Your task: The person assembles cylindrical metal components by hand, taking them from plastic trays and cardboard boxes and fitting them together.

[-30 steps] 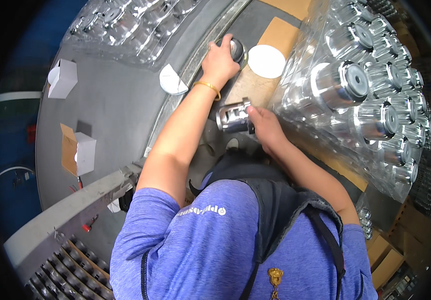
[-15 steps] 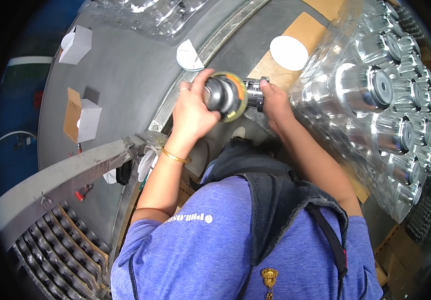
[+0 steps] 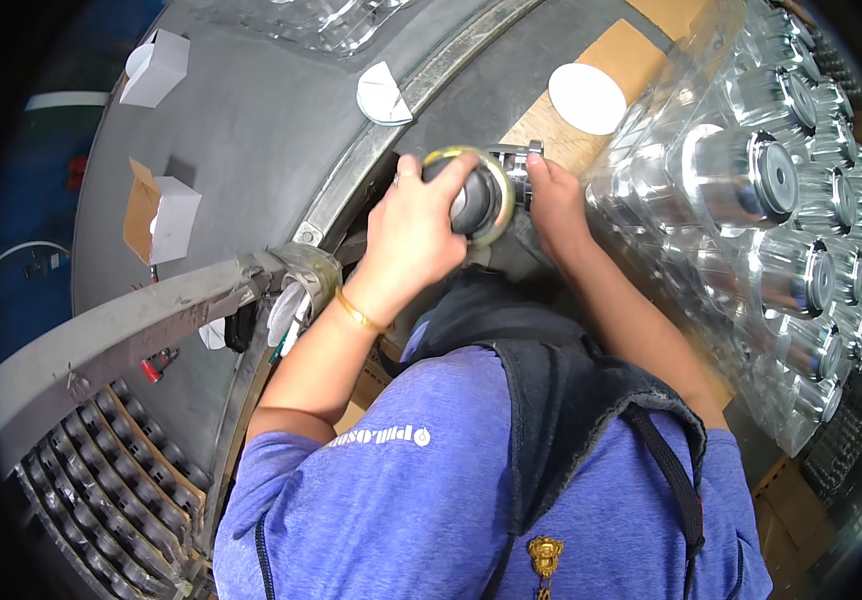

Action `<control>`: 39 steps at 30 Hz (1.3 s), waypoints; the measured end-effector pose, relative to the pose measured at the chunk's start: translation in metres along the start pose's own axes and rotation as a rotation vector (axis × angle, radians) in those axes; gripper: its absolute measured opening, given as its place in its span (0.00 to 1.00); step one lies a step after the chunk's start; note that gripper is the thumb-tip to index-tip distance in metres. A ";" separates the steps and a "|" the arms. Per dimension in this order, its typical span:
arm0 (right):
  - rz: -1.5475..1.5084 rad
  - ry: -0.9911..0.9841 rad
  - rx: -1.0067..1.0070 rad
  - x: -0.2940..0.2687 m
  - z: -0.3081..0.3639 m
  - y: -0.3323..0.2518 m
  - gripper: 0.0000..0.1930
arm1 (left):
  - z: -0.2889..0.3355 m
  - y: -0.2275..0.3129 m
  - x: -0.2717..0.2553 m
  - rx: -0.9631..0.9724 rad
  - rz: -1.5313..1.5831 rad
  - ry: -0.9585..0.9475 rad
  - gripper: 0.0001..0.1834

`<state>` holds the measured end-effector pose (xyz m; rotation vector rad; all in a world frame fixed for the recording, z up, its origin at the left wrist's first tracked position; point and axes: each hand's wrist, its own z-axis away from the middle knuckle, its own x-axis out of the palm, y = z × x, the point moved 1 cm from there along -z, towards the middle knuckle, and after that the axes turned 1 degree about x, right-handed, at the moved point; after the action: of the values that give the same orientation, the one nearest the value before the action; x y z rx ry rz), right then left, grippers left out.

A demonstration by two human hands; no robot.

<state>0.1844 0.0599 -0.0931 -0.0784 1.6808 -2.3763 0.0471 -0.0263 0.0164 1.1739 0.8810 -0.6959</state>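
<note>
Smooth, matte grey surface (image 3: 261, 130) spreads to the left of a flat white disc (image 3: 587, 99), edged by a scuffed metal rail (image 3: 441, 65) that bows between the two. Under the disc lies a strip of plain brown cardboard (image 3: 623, 48). Left of the disc, by the rail, rests a folded white piece (image 3: 383, 95), its curved edge crisp; farther left stand two small card boxes, the lower box (image 3: 176, 215) with a brown flap raised.

Below and to the left of the disc, the left hand (image 3: 411, 225) has its fingers bent and spread over a dark, domed round piece (image 3: 471, 200), gripping it from the side; a glossy, yellowish translucent ring encircles the piece. Just right of that, below the disc, the right hand (image 3: 556, 205) is closed on a shiny slotted metal piece (image 3: 517, 175), thumb along its end and the other fingers mostly hidden. The ring overlaps the metal from this angle; whether they touch, I cannot tell.

Right of the disc, clear ribbed jars (image 3: 741, 180) with chrome-bright ends lie stacked among crinkled transparent film.
</note>
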 end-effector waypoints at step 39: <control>0.162 -0.049 0.000 -0.008 0.023 0.003 0.18 | -0.023 -0.034 0.003 -0.024 0.254 -0.045 0.39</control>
<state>0.1965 0.0398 -0.0874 0.0004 1.6003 -2.2381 0.0156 -0.0132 -0.0056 1.2182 0.6861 -0.5016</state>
